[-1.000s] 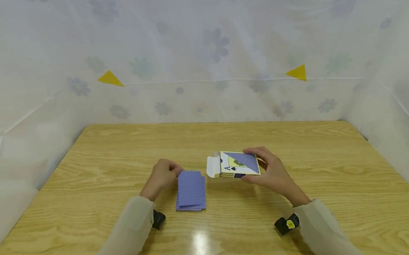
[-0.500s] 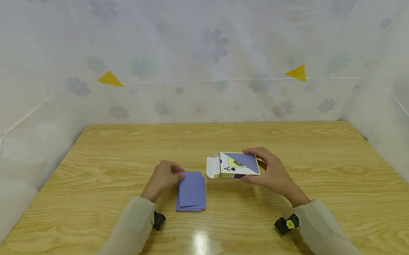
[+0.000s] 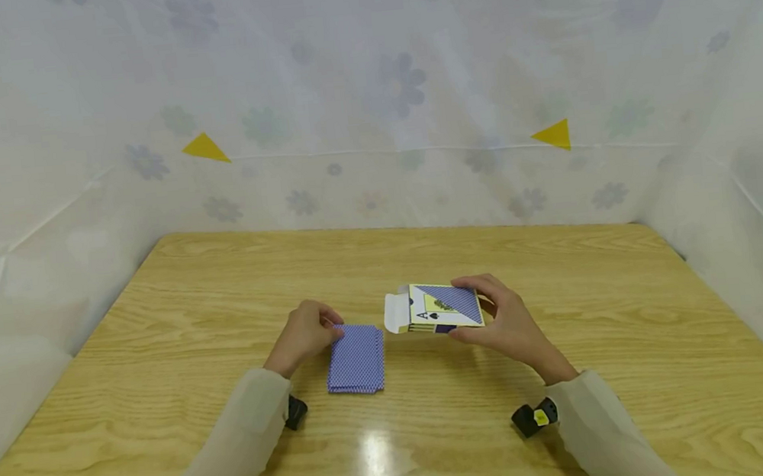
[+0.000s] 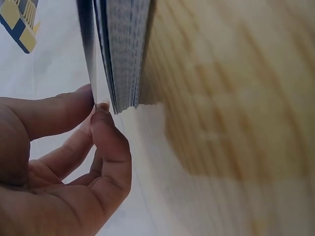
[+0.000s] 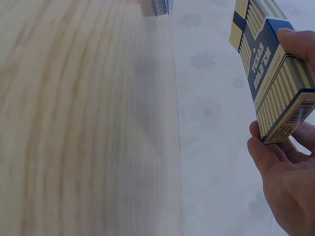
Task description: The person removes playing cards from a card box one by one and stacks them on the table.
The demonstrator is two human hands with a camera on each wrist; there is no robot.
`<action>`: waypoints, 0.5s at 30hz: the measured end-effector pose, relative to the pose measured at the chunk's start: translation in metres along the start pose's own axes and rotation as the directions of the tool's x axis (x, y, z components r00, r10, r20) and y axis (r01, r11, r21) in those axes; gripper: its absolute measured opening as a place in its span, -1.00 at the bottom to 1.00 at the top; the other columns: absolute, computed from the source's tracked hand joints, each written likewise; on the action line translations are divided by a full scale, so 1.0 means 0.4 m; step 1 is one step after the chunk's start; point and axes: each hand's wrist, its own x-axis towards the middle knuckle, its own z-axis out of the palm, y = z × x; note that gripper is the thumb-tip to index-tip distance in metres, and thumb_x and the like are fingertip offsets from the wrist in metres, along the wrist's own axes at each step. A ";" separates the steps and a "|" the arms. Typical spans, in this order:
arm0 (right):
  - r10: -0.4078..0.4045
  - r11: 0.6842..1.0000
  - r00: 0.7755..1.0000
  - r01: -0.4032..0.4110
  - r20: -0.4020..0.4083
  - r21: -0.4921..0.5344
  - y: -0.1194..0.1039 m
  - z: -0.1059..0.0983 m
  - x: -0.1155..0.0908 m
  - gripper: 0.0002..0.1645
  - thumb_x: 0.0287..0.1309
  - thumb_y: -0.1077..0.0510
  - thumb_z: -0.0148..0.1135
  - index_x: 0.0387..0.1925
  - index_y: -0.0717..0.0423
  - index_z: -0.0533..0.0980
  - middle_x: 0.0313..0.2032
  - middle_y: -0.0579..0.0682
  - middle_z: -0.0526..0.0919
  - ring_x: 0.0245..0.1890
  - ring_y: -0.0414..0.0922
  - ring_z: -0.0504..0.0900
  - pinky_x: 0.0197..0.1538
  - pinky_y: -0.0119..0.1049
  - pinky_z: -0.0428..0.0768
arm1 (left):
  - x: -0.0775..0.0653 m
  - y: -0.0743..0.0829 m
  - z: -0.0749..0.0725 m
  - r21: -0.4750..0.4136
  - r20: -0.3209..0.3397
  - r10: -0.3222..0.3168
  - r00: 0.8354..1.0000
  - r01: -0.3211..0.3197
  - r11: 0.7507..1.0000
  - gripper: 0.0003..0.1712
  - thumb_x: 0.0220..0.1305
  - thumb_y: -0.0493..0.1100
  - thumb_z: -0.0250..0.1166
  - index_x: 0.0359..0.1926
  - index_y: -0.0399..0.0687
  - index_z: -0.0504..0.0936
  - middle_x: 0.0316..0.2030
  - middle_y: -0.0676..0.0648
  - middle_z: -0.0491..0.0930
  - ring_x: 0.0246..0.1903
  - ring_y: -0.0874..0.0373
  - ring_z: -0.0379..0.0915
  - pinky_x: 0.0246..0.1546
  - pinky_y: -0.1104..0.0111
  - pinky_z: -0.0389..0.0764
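In the head view a deck of blue-backed playing cards lies face down on the table. At its far left corner my left hand pinches a playing card between thumb and fingertips. The left wrist view shows a narrow gap between this card and the stack's edge. My right hand grips the card box by its right end, raised off the table. An ace of spades is printed on the box's top face, and its white flap hangs out to the left. "Texas Hold 'Em" shows on its striped side.
The wooden table has a white floral sheet hanging behind it and at both sides. Two yellow triangles mark the back sheet. Black wrist cameras sit under both cuffs.
My left fingers have shifted slightly right over the deck's corner, and the top of the deck sits more in line with the cards below. The right hand and box are almost still.
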 end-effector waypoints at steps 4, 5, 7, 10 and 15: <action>0.002 1.000 1.000 -0.002 0.005 0.005 0.000 0.001 0.000 -0.20 -0.13 0.29 0.49 0.22 0.13 0.39 0.13 0.09 0.42 0.09 -0.04 0.43 0.18 -0.25 0.47 | -0.002 0.000 0.000 0.016 0.004 0.006 1.000 -0.006 1.000 -0.83 0.17 -0.36 0.29 -0.20 -0.34 0.63 -0.37 -0.16 0.55 -0.39 0.10 0.43 -0.43 0.40 0.46; 0.003 1.000 1.000 -0.003 0.006 0.006 0.000 0.002 0.000 -0.20 -0.13 0.29 0.49 0.22 0.13 0.39 0.13 0.09 0.42 0.10 -0.04 0.43 0.18 -0.25 0.47 | -0.002 0.000 0.000 0.018 0.004 0.007 1.000 -0.007 1.000 -0.84 0.17 -0.36 0.29 -0.20 -0.34 0.62 -0.37 -0.17 0.55 -0.40 0.09 0.43 -0.43 0.40 0.46; 0.002 1.000 1.000 -0.002 0.007 0.007 0.000 0.002 0.000 -0.20 -0.13 0.29 0.49 0.22 0.13 0.39 0.14 0.10 0.41 0.10 -0.05 0.43 0.17 -0.24 0.48 | -0.003 0.001 0.001 0.024 0.003 0.015 1.000 -0.015 1.000 -0.84 0.15 -0.38 0.30 -0.21 -0.35 0.62 -0.38 -0.18 0.56 -0.41 0.09 0.45 -0.44 0.40 0.46; -0.001 1.000 1.000 0.001 0.009 0.006 0.000 0.003 0.000 -0.20 -0.12 0.29 0.49 0.22 0.13 0.39 0.14 0.09 0.42 0.09 -0.06 0.43 0.18 -0.21 0.47 | -0.004 0.003 0.001 0.033 -0.004 0.026 1.000 -0.026 0.999 -0.84 0.13 -0.40 0.30 -0.23 -0.37 0.61 -0.40 -0.18 0.56 -0.44 0.10 0.45 -0.47 0.41 0.45; -0.005 1.000 1.000 0.005 0.008 0.001 0.000 0.003 0.001 -0.21 -0.12 0.29 0.49 0.21 0.13 0.39 0.14 0.09 0.42 0.09 -0.07 0.43 0.17 -0.23 0.48 | -0.003 0.002 0.004 0.042 -0.009 0.021 1.000 -0.020 0.999 -0.84 0.12 -0.40 0.31 -0.24 -0.37 0.58 -0.46 -0.14 0.53 -0.50 0.13 0.40 -0.52 0.44 0.40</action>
